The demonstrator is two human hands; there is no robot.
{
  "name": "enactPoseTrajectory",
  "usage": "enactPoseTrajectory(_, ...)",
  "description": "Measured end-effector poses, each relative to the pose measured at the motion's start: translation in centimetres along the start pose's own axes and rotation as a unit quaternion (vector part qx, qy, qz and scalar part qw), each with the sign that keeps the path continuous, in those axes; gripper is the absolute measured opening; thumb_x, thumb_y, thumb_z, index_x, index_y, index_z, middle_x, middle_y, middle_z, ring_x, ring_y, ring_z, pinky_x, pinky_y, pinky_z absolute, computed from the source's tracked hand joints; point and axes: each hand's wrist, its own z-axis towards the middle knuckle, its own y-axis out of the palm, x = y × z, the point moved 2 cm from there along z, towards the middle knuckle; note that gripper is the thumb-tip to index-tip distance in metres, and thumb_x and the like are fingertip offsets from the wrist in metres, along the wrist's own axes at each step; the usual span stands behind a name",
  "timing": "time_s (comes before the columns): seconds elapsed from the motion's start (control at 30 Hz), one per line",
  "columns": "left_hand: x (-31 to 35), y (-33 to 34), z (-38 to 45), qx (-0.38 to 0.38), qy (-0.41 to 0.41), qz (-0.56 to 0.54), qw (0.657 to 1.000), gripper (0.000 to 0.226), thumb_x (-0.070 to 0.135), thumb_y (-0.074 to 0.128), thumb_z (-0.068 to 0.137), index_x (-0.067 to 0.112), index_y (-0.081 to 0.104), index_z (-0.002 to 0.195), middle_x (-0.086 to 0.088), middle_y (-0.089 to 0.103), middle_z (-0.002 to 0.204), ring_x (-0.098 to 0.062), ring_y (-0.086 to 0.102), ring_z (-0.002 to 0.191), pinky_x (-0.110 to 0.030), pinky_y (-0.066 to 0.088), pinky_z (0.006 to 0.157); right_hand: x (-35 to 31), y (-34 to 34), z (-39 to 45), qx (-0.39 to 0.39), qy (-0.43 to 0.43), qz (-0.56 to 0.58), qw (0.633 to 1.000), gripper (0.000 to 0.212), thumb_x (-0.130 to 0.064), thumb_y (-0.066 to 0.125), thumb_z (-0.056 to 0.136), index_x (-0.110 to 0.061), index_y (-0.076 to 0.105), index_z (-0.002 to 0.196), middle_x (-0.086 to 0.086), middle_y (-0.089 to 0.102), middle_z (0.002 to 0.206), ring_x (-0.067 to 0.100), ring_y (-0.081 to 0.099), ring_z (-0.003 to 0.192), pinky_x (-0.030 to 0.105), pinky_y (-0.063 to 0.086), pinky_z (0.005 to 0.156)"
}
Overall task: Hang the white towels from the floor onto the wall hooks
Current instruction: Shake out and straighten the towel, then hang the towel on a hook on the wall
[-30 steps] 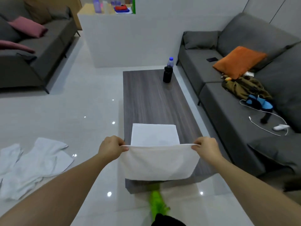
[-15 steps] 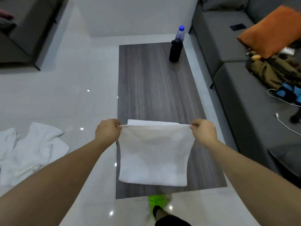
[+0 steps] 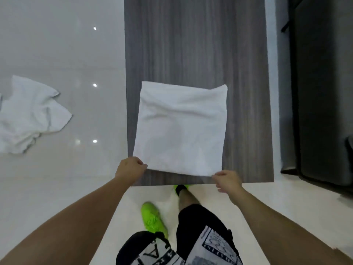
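A folded white towel (image 3: 181,129) lies flat on the near end of the dark wood coffee table (image 3: 194,44). My left hand (image 3: 130,170) pinches its near left corner at the table's front edge. At the near right corner, my right hand (image 3: 227,180) holds the towel with curled fingers, slightly blurred. More white towels (image 3: 28,115) lie crumpled on the glossy floor to the left. No wall hooks are in view.
A dark grey sofa (image 3: 321,92) runs along the right side, with a narrow strip of floor between it and the table. My legs and green shoes (image 3: 152,219) stand just in front of the table's near edge.
The towel, held up by its top edge before, now lies folded flat on the table. Both hands came down and back to its near corners, and the view tilted steeply downward.
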Motion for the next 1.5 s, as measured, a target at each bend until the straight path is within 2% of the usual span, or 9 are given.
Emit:
enactPoseTrajectory(0.13,-1.1,5.9,0.3,-0.052,-0.092,-0.180,0.978,0.025,0.039,0.069,0.085,0.015,0.075,0.081,-0.007,0.074,0.089,-0.025,0.068,0.079,-0.038,0.059,0.078,3.3,4.9,0.9,-0.082,0.091,0.161,0.979,0.016,-0.014,0.069,0.090,0.001,0.066,0.095,0.013,0.063,0.075,0.019,0.058,0.060,0.030,0.056,0.060)
enactPoseTrajectory(0.27,-0.4,9.7,1.0,-0.114,-0.212,-0.419,0.876,0.028,0.031,0.071,0.089,0.008,0.066,0.104,-0.009,0.071,0.096,-0.022,0.068,0.081,-0.038,0.056,0.074,3.0,8.9,2.2,-0.147,0.153,0.354,0.911,0.016,-0.015,0.067,0.092,-0.003,0.063,0.102,0.015,0.067,0.094,0.014,0.067,0.064,0.036,0.055,0.086)
enactPoseTrajectory(0.37,0.4,10.8,1.7,-0.119,-0.252,-0.514,0.812,0.027,0.025,0.070,0.090,0.010,0.062,0.111,-0.006,0.068,0.103,-0.023,0.066,0.088,-0.037,0.053,0.069,2.2,10.7,2.8,-0.140,0.170,0.420,0.880,0.019,-0.012,0.068,0.091,-0.002,0.061,0.106,0.015,0.067,0.098,0.024,0.066,0.094,0.033,0.053,0.086)
enactPoseTrajectory(0.57,2.0,8.4,0.4,-0.077,-0.224,-0.596,0.767,0.008,0.009,0.065,0.091,0.007,0.059,0.095,-0.012,0.070,0.092,-0.024,0.071,0.077,-0.034,0.059,0.058,-0.3,10.4,0.0,-0.077,0.155,0.491,0.854,0.023,-0.008,0.068,0.090,0.001,0.061,0.110,0.018,0.068,0.101,0.023,0.068,0.084,0.027,0.058,0.065)
enactPoseTrajectory(0.83,5.7,-6.6,-7.5,0.071,-0.011,-0.623,0.779,0.012,-0.006,0.062,0.088,0.006,0.058,0.088,-0.020,0.068,0.095,-0.029,0.071,0.068,-0.039,0.062,0.068,-11.7,5.6,-11.0,0.035,-0.091,0.452,0.887,0.022,0.008,0.071,0.078,-0.009,0.057,0.082,0.013,0.062,0.074,0.019,0.058,0.047,0.023,0.052,0.048)
enactPoseTrajectory(1.0,4.0,-17.8,-16.3,0.167,0.146,-0.555,0.802,0.020,-0.005,0.069,0.083,0.010,0.074,0.095,-0.014,0.070,0.104,-0.027,0.071,0.086,-0.036,0.060,0.081,-18.1,3.2,-23.0,0.089,-0.362,0.216,0.902,0.015,-0.008,0.066,0.082,-0.018,0.074,0.089,0.007,0.075,0.088,0.024,0.071,0.083,0.038,0.058,0.083)
enactPoseTrajectory(1.13,-1.4,-24.9,-24.6,0.289,0.243,-0.416,0.827,0.026,0.004,0.081,0.071,0.022,0.076,0.089,0.000,0.071,0.093,-0.017,0.067,0.091,-0.029,0.055,0.088,-19.8,2.6,-33.9,0.179,-0.548,0.037,0.816,0.019,-0.016,0.072,0.078,-0.020,0.076,0.096,-0.001,0.075,0.088,0.019,0.067,0.090,0.031,0.052,0.084)
enactPoseTrajectory(1.33,-13.9,-31.9,-35.9,0.472,0.285,-0.305,0.776,0.010,0.031,0.079,0.076,0.023,0.073,0.076,0.006,0.066,0.078,-0.013,0.062,0.080,-0.021,0.044,0.063,-20.1,7.4,-49.5,0.256,-0.694,-0.100,0.666,0.015,-0.034,0.067,0.088,-0.020,0.070,0.094,-0.001,0.069,0.088,0.019,0.061,0.084,0.027,0.041,0.069)
enactPoseTrajectory(1.5,-27.0,-36.7,-43.7,0.604,0.239,-0.230,0.725,0.019,0.036,0.080,0.076,0.019,0.076,0.082,0.005,0.056,0.102,-0.013,0.054,0.095,-0.024,0.039,0.078,-19.4,15.8,-62.2,0.272,-0.831,-0.131,0.468,0.011,-0.020,0.071,0.085,-0.013,0.063,0.082,0.002,0.054,0.093,0.019,0.047,0.084,0.029,0.038,0.070)
